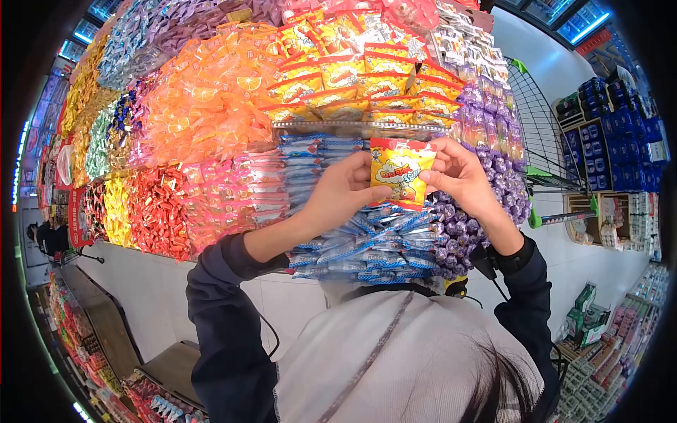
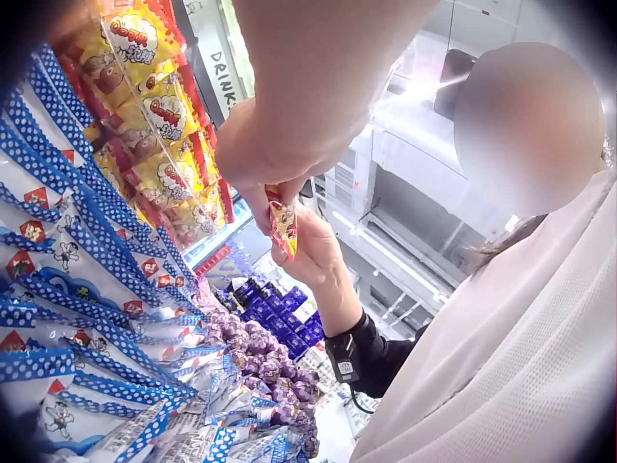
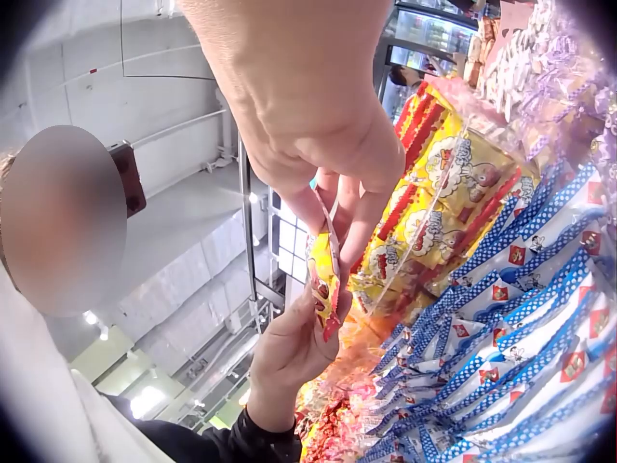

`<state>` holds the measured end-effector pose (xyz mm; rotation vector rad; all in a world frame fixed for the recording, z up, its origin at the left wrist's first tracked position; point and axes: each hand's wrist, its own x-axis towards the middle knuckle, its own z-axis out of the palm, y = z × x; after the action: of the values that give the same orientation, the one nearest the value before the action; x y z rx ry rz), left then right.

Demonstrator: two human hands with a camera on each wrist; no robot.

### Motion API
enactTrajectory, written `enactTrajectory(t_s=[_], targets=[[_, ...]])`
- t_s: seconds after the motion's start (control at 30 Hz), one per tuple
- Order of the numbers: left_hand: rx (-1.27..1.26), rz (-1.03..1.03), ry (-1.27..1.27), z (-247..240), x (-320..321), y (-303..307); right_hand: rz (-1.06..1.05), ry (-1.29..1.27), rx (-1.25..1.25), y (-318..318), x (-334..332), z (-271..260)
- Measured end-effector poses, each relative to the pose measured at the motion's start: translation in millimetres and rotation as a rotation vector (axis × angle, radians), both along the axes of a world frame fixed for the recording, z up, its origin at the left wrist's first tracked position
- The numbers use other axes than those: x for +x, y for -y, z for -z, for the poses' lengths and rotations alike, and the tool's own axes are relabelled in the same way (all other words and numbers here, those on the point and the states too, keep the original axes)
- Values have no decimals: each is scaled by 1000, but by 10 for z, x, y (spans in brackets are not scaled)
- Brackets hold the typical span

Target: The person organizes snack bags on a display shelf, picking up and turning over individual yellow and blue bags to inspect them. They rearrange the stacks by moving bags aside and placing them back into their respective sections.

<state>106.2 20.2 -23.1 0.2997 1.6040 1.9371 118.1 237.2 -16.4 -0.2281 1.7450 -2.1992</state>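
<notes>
A small yellow candy bag (image 1: 396, 168) with red top and bottom edges is held up between both hands, its printed front showing in the head view. My left hand (image 1: 345, 189) pinches the bag's left side, thumb across the front. The opposite side is pinched by my right hand (image 1: 462, 178), thumb on the front near the right edge. From the right wrist view the bag (image 3: 325, 275) appears nearly edge-on. Below and behind it lie blue-and-white dotted candy packets (image 1: 360, 243). Matching yellow bags (image 1: 324, 84) stand in rows just beyond.
Orange-wrapped candies (image 1: 208, 99) heap up at the left, with pink-wrapped ones (image 1: 236, 187) nearer. Purple round candies (image 1: 458, 236) border the right side. A clear divider (image 1: 352, 128) runs before the yellow bags. A wire shopping cart (image 1: 539, 116) stands at right.
</notes>
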Motion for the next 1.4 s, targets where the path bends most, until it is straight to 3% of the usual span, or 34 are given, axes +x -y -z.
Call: enactTrajectory(t_s=[0.17, 0.27, 0.37, 0.4, 0.57, 0.67, 0.73, 0.83, 0.93, 1.03, 1.4], targets=[[6, 23, 14, 16, -11, 26, -69, 88, 15, -19, -25, 0], [-145, 83, -79, -48, -22, 50, -107, 92, 73, 21, -51, -94], [-208, 105, -196, -79, -14, 55, -196, -121, 335, 10, -107, -78], [-247, 120, -241, -137, -20, 63, -187, -56, 324, 54, -105, -169], [-347, 125, -454, -439, -225, 163, -76, -234, 345, 1, -200, -317], [-579, -19, -740, -614, -732, 256, 127, -307, 286, -117, -465, -548], [-734, -141, -1222, -547, -1151, 303, 185, -352, 302, -165, -718, -752], [-932, 25, -1258, -425, -1616, 276, 209, -416, 346, -179, -1076, -821], [-1070, 171, -1107, -368, -1813, 168, 210, -465, 375, -136, -1341, -812], [-1071, 228, -941, -434, -1838, 99, 195, -484, 410, -96, -1516, -803], [-836, 245, -1113, -246, -1840, 120, 10, -677, 688, 184, -2116, -626]])
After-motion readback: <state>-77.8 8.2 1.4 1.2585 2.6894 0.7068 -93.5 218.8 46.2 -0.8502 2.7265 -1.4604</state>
